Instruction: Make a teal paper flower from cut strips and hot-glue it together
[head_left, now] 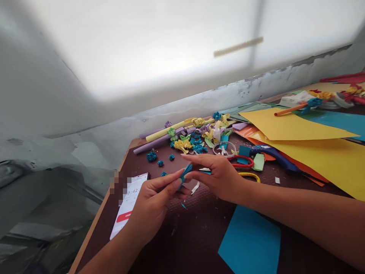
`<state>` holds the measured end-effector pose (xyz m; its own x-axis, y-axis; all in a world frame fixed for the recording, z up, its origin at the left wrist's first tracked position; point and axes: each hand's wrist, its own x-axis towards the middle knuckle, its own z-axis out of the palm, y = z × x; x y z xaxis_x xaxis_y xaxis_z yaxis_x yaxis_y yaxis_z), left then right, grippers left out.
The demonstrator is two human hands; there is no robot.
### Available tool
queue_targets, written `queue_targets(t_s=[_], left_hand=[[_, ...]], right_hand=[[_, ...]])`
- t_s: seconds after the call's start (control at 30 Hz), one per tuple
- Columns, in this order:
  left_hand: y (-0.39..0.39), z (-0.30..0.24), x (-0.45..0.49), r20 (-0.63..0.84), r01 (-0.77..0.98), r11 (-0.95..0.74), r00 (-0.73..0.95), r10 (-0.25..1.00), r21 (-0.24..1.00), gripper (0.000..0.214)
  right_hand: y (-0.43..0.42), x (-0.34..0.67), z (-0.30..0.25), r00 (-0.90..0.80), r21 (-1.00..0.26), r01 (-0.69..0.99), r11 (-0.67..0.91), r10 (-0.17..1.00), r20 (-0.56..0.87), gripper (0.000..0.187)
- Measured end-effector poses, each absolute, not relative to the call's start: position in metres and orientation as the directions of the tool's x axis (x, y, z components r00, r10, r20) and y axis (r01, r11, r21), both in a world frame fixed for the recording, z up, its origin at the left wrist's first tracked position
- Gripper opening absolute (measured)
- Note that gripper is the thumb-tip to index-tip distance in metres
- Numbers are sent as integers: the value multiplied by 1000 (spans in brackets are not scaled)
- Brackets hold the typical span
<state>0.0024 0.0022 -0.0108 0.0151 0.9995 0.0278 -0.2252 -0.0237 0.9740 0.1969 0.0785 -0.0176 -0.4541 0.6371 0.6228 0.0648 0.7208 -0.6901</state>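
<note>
Between my two hands is a small folded piece of blue paper [186,176], its layers fanned at the top. My left hand [159,199] pinches it from the left with thumb and fingers. From the right, my right hand [218,173] grips the same paper between thumb and forefinger. Below my right forearm lies a flat blue paper sheet [252,241]. Just beyond my hands sit small crumpled blue paper flowers [151,155]. Red-handled scissors [245,162] lie behind my right hand, their blades partly hidden.
A lit phone [127,205] lies at the table's left edge. Rolled paper tubes [159,140] and paper curls are heaped at the back. A clear tape ring [225,149], a dark blue tool [273,154] and yellow sheets [313,152] lie to the right.
</note>
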Motion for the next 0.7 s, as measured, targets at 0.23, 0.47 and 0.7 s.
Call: queue_targets(t_s=[0.23, 0.47, 0.7], left_hand=[[2, -10, 4, 14, -279, -19, -18, 1000, 960, 27], [1, -16, -1, -14, -179, 19, 27, 1000, 984, 27], [1, -9, 4, -63, -256, 60, -4, 998, 965, 24]], right_hand=[[72, 197, -20, -612, -665, 52, 745, 550, 568, 43], [73, 200, -13, -595, -595, 129, 793, 542, 593, 47], [78, 201, -11, -553, -554, 2, 832, 463, 693, 20]])
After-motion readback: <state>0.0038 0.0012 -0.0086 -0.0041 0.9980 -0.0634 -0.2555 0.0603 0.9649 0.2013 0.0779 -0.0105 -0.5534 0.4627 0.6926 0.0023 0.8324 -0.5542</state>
